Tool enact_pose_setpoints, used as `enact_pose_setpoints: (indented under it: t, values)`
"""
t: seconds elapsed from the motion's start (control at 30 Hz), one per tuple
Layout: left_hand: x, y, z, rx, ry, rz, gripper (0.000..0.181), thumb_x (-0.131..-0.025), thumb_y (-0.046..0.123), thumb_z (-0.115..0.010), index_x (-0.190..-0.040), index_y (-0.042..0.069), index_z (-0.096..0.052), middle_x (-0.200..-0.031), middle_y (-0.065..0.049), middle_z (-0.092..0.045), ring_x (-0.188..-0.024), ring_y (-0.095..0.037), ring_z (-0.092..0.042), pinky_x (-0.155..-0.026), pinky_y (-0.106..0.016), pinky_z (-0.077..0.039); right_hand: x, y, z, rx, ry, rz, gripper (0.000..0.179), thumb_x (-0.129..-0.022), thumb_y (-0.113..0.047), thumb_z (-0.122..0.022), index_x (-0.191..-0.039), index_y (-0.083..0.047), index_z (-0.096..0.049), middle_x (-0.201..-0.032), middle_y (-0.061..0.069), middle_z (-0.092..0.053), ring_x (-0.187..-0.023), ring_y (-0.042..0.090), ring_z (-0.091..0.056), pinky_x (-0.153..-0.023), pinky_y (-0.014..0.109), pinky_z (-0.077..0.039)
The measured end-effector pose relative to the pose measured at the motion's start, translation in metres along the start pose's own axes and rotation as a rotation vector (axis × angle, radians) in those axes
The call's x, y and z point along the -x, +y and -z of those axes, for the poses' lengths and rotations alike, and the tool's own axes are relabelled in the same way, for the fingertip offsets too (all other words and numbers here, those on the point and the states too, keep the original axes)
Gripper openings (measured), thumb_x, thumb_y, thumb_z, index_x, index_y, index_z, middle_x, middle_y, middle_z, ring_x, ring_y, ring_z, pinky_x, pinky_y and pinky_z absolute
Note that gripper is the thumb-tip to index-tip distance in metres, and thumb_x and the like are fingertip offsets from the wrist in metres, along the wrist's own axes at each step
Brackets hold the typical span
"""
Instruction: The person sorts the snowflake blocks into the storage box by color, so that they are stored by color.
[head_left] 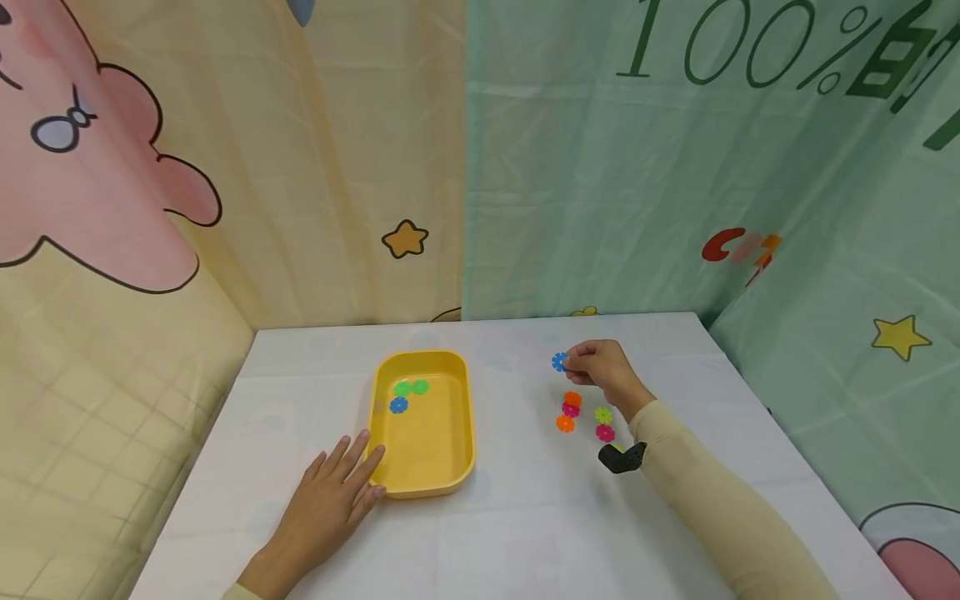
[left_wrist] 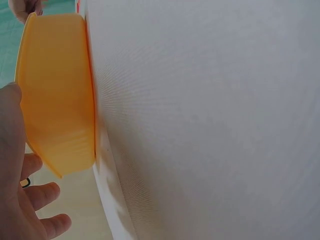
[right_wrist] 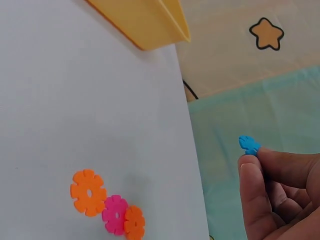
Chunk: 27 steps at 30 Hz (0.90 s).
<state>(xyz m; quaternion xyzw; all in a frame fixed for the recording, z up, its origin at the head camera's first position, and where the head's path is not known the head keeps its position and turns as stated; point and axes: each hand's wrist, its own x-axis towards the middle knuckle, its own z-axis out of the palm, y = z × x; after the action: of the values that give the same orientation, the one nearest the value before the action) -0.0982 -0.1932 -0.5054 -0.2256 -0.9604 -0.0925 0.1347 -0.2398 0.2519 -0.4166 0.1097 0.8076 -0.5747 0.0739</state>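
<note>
My right hand pinches a blue notched disc between thumb and fingertips, raised over the far right of the table. My left hand lies with fingers spread at the near left corner of a yellow tray, its fingertips right at the rim. Inside the tray are another blue disc and two green discs. Below my right hand lie orange discs, a pink disc between them, and to their right a yellow-green disc and a second pink disc.
A black strap piece on my right wrist partly hides another yellow-green disc. The white table ends at patterned curtains behind and at both sides.
</note>
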Motion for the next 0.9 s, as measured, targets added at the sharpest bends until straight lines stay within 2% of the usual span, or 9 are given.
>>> enact_pose_setpoints:
  t: [0.1,0.23,0.4,0.63,0.77,0.9]
  values:
    - [0.000,0.000,0.000,0.004,0.018,-0.008,0.058,-0.099,0.045,-0.063,-0.150,0.017,-0.054,-0.161,-0.011,-0.041,-0.145,-0.038,-0.041,-0.112,-0.063,-0.035,-0.002,-0.003,-0.002,-0.009,-0.001,0.013,0.024,-0.099,-0.012,-0.069,-0.113,0.006,-0.066,-0.093,0.010,-0.070,-0.082,0.022,-0.071,-0.073,0.023,-0.060]
    - [0.000,0.000,-0.001,-0.001,0.035,-0.016,0.057,-0.099,0.045,-0.063,-0.149,0.017,-0.055,-0.160,-0.011,-0.043,-0.143,-0.039,-0.043,-0.110,-0.063,-0.036,-0.004,-0.008,-0.005,-0.016,0.000,0.026,0.025,-0.098,-0.013,-0.070,-0.113,0.006,-0.066,-0.092,0.010,-0.070,-0.077,0.018,-0.071,-0.074,0.024,-0.061]
    - [0.000,0.000,0.000,0.001,0.024,-0.008,0.058,-0.100,0.046,-0.061,-0.149,0.018,-0.054,-0.161,-0.011,-0.042,-0.144,-0.039,-0.042,-0.112,-0.063,-0.035,-0.006,-0.018,-0.013,-0.021,0.002,0.032,0.024,-0.098,-0.013,-0.070,-0.114,0.005,-0.066,-0.096,0.012,-0.071,-0.076,0.014,-0.070,-0.076,0.025,-0.061]
    - [-0.002,0.002,0.003,0.005,-0.005,0.006,0.058,-0.100,0.046,-0.060,-0.151,0.018,-0.052,-0.162,-0.010,-0.039,-0.146,-0.038,-0.039,-0.114,-0.063,-0.033,-0.010,-0.036,-0.023,-0.021,-0.002,0.073,0.022,-0.097,-0.013,-0.071,-0.111,0.005,-0.068,-0.096,0.013,-0.072,-0.080,0.019,-0.072,-0.073,0.023,-0.061]
    - [-0.002,0.002,0.003,0.000,0.003,0.002,0.059,-0.100,0.046,-0.061,-0.151,0.018,-0.053,-0.161,-0.010,-0.040,-0.145,-0.039,-0.041,-0.113,-0.063,-0.034,-0.010,-0.045,-0.032,-0.025,-0.013,0.082,0.019,-0.097,-0.012,-0.072,-0.108,0.004,-0.069,-0.093,0.011,-0.071,-0.083,0.023,-0.072,-0.073,0.024,-0.061]
    - [-0.002,0.002,0.003,-0.003,0.006,-0.005,0.059,-0.100,0.046,-0.061,-0.150,0.018,-0.053,-0.161,-0.010,-0.041,-0.145,-0.038,-0.041,-0.112,-0.063,-0.035,-0.011,-0.050,-0.042,-0.050,-0.033,0.089,0.019,-0.096,-0.010,-0.073,-0.106,0.005,-0.070,-0.091,0.010,-0.071,-0.080,0.022,-0.071,-0.074,0.025,-0.061]
